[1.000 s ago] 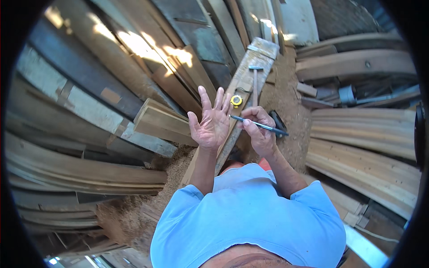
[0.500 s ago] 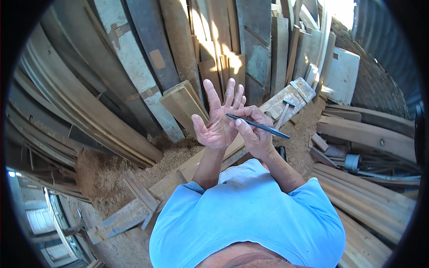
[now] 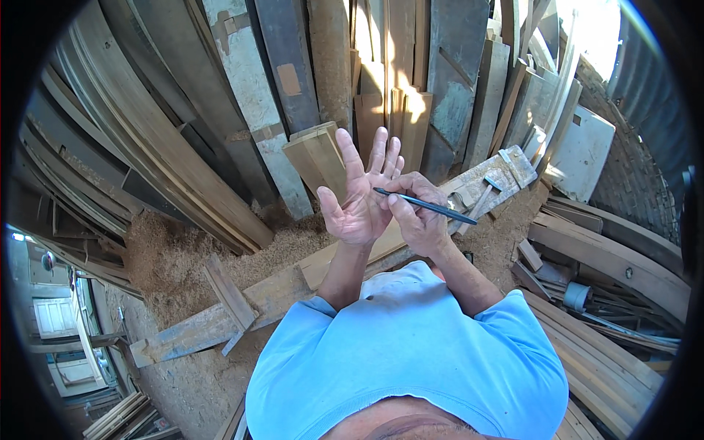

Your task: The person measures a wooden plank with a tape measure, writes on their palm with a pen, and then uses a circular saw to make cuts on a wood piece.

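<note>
My left hand [image 3: 356,209] is raised in front of my chest, palm facing me, fingers spread and holding nothing. Against the side of that palm my right hand [image 3: 418,224] pinches a slim dark pen [image 3: 440,209] between thumb and fingers. The pen slants down to the right, its left end over the left palm. Beneath both hands runs a long worn wooden plank [image 3: 187,331] with a lighter board [image 3: 320,267] lying on it. A hammer [image 3: 484,196] rests at its far right end.
Tall boards [image 3: 253,103] lean close together along the back. Sawdust [image 3: 176,271] covers ground behind the plank. Stacked timber [image 3: 587,352] and a grey pipe piece [image 3: 577,295] lie at the right. A short wooden piece [image 3: 229,293] crosses the plank at the left.
The view has turned slightly, so the leaning boards and hammer appear farther right. My hands and the pen keep almost the same pose.
</note>
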{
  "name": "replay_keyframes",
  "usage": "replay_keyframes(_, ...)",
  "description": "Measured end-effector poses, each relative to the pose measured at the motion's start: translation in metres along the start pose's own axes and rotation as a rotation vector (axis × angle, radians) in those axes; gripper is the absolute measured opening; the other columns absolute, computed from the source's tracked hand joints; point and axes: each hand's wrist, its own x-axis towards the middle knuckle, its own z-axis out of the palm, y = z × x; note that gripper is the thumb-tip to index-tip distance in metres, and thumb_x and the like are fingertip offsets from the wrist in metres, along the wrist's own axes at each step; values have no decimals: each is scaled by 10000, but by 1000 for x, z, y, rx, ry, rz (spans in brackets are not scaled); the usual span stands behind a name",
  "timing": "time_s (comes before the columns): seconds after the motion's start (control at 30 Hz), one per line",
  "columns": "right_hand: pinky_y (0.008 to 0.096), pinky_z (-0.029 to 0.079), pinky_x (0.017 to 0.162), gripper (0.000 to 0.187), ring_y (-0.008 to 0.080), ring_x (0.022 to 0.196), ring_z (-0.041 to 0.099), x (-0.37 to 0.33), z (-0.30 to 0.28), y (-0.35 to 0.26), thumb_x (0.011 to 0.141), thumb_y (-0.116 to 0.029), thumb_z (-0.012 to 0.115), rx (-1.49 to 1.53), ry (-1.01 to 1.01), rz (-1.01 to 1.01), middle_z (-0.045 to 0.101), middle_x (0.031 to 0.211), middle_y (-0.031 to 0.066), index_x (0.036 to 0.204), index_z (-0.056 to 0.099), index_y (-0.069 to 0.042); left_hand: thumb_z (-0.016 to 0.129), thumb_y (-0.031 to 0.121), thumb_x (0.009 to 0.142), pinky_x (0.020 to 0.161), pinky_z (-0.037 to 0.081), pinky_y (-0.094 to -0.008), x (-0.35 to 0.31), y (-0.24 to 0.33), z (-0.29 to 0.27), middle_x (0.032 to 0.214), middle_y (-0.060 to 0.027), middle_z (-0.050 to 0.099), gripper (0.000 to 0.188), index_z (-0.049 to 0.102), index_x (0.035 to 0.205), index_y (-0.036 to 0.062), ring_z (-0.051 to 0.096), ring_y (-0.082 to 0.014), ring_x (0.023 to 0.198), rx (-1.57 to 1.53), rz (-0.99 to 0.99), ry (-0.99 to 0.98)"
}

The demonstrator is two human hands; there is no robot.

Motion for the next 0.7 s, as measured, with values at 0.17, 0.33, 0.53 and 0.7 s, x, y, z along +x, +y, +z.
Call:
replay_keyframes(0.17,234,521,691,173,90,788,642,3,10,-5,939,-86,574,2,100,-67,672,895,73,1036,635,44,273,876,844,1225,-5,-510,-2,6,1,1632,-259,-168,1015,-196,1566,339,-68,-447,1522,20,-18,-2)
replay_keyframes(0.33,220,504,659,165,77,753,619,3,7,2,946,-86,566,-52,78,-67,670,877,69,1032,631,40,272,879,843,1223,-12,-507,-2,8,2,1632,-265,-159,1022,-200,1566,331,-71,-449,1521,31,-11,-21)
replay_keyframes(0.53,224,505,649,144,68,724,597,-4,9,1,940,-58,554,-48,85,-41,657,833,62,1025,621,37,330,853,853,1235,79,-526,-7,12,5,1624,-286,-146,990,-145,1576,372,-34,-462,1518,73,1,1)
replay_keyframes(0.7,232,500,634,123,69,711,588,-11,9,0,928,-37,549,37,17,-12,642,814,52,997,620,37,332,852,854,1235,70,-527,-14,14,7,1625,-285,-145,982,-127,1580,376,-38,-467,1517,103,39,29)
